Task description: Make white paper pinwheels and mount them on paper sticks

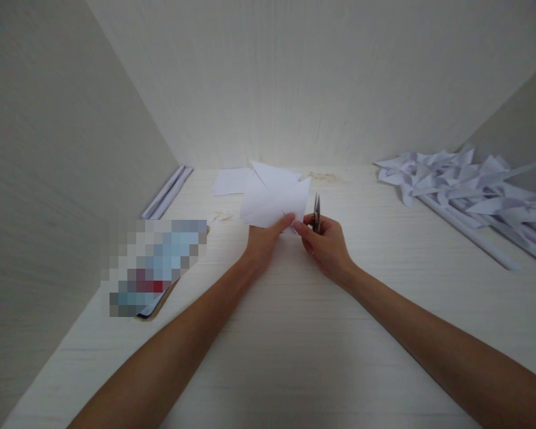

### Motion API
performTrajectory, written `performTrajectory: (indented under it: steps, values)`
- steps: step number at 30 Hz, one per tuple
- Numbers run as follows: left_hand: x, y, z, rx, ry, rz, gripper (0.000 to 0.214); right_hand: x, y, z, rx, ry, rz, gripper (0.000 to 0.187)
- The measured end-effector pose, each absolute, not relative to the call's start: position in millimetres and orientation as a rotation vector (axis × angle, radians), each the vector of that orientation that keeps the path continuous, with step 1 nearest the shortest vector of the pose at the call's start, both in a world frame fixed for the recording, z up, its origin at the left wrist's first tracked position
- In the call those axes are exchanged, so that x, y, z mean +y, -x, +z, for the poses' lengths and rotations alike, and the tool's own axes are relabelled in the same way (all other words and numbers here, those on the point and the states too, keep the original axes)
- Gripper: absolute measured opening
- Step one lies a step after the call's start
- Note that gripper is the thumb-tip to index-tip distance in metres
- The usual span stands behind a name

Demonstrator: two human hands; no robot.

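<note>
A white sheet of paper (272,202) with cut slits and raised corner flaps is held up over the table's middle. My left hand (264,241) is closed on its lower edge, the thumb pressing on top. Small scissors (317,213) with pointed blades stick upward from my right hand (326,243), their handles mostly hidden in the curled fingers. My right thumb and fingertip also meet the paper's lower right corner, close to my left thumb. Just behind the held sheet, a flat piece of white paper (230,181) lies on the table.
Paper pinwheels (455,179) with rolled paper sticks (471,232) are heaped at the right. Two rolled paper tubes (167,192) lie by the left wall. A phone (161,301), mostly blurred out, rests at the left. Small scraps (222,216) lie on the pale table (268,357).
</note>
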State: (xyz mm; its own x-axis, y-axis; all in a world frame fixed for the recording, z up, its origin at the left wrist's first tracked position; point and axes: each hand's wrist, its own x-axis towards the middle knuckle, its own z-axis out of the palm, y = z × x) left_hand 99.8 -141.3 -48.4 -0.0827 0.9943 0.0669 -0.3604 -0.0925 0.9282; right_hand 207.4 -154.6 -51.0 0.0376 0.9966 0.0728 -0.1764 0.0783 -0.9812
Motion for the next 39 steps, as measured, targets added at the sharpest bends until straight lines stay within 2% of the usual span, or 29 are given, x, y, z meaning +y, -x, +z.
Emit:
performTrajectory:
  steps: [25,32,39]
  values:
    - [-142.0,-101.1,-50.2,0.955,-0.902,1.442,0.036,-155.2,-208.5,-52.2,-1.029,0.991,1.270,0.029]
    - [-135.2,-92.5,-41.5,0.903,-0.700,1.541,0.014,-156.7,-211.3,-45.5,-1.131,0.860,1.472,0.032]
    - [-132.9,-89.0,-38.5,0.842,-0.642,1.556,0.012,-165.2,-206.1,-40.5,-1.272,0.929,1.648,0.028]
